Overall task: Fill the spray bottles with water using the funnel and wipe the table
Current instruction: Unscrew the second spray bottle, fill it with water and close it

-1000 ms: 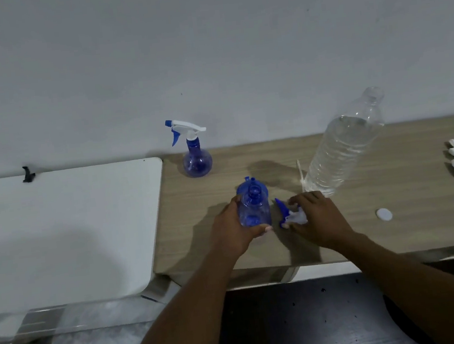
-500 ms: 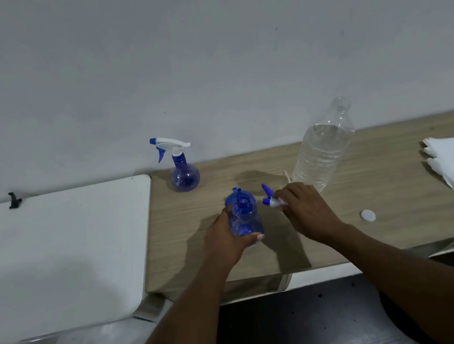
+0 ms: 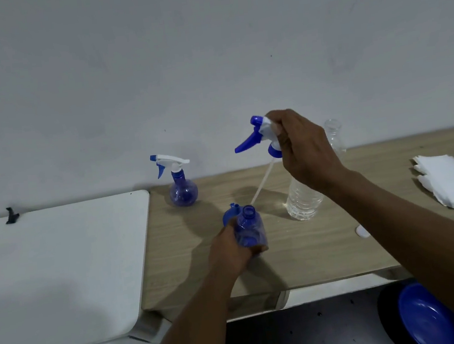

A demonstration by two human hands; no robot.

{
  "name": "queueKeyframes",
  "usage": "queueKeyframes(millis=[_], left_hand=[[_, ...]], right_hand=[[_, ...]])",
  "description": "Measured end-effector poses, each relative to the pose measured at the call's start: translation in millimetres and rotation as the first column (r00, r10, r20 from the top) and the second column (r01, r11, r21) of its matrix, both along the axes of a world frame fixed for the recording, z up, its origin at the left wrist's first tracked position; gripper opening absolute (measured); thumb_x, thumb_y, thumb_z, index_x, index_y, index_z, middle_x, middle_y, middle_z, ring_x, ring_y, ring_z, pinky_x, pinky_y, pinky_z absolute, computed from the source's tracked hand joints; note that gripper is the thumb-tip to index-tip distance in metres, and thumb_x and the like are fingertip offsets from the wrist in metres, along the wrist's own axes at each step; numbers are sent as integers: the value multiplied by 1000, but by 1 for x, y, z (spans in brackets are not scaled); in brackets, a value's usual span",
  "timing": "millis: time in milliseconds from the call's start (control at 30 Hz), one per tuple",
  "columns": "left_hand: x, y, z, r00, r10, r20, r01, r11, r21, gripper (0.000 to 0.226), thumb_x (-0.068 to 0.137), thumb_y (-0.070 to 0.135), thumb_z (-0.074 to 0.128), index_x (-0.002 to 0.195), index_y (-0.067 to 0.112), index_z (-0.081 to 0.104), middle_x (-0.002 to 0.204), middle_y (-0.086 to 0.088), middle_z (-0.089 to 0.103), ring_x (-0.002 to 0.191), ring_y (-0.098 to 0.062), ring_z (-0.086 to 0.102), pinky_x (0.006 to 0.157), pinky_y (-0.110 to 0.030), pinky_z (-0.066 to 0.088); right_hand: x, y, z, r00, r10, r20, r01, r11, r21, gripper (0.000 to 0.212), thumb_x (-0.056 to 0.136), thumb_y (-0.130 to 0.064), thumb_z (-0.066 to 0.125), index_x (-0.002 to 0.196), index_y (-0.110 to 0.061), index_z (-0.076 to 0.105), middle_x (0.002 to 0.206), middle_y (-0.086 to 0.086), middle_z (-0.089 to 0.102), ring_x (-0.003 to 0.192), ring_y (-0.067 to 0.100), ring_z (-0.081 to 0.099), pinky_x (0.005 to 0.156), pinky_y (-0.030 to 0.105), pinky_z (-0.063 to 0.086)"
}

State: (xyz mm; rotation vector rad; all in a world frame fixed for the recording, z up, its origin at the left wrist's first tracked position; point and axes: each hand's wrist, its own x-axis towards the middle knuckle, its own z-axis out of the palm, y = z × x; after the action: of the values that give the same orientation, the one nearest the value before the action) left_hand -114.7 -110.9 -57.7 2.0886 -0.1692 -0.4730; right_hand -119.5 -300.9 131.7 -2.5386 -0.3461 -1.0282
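1. The left hand (image 3: 229, 252) is bare, and the left forearm (image 3: 192, 323) is bare skin down to the frame's lower edge.
2. The right hand (image 3: 305, 148) is bare too, knuckles showing on its back.
3. The right forearm (image 3: 413, 224) (the thicker-looking one, nearer the camera) is likewise bare.

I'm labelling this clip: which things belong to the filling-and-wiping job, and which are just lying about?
For the job: open spray bottle in left hand; spray head in right hand; blue funnel; water bottle; second spray bottle; white cloth.
Lying about: bottle cap; black clip; blue basin.
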Motion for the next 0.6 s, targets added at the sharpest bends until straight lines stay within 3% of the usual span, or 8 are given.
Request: queueKeyframes(millis=[167,300,400,500,600], left_hand=[[-1,3,1,995,-4,103,3,1000,18,86,57,49,90,133,32,52,113,15,65,105,-9,64,94,-34,54],[-2,4,1,991,0,135,-1,1000,11,79,58,48,91,128,33,56,107,18,67,100,-6,66,91,-33,56],[-2,5,1,990,7,141,-8,1000,3,79,61,44,91,130,30,56,106,18,64,101,-5,64,91,-30,54],[-1,5,-1,989,5,145,-5,1000,0,79,60,43,92,130,31,56,109,16,66,103,-7,65,92,-31,55],[-1,3,0,992,-48,112,45,999,30,83,64,42,90,135,31,50,121,16,57,114,-11,59,101,-36,50]], right_hand=[[-2,14,15,998,69,15,-69,997,19,28,98,-14,42,116,-2,59,106,12,66,82,20,59,69,30,47],[-4,21,14,997,71,-22,-71,997,1,27,97,-13,43,116,-2,58,104,12,65,79,21,59,67,35,50],[-5,21,29,998,61,2,-61,998,20,27,99,-15,42,116,-1,59,104,13,66,80,15,54,68,29,43],[-5,19,47,997,70,-19,-69,996,64,25,101,-15,43,117,-3,58,102,11,65,78,18,56,69,29,43],[-7,23,45,994,89,-58,-90,996,-11,31,101,-20,38,117,-2,57,100,12,65,78,20,58,68,30,45]])
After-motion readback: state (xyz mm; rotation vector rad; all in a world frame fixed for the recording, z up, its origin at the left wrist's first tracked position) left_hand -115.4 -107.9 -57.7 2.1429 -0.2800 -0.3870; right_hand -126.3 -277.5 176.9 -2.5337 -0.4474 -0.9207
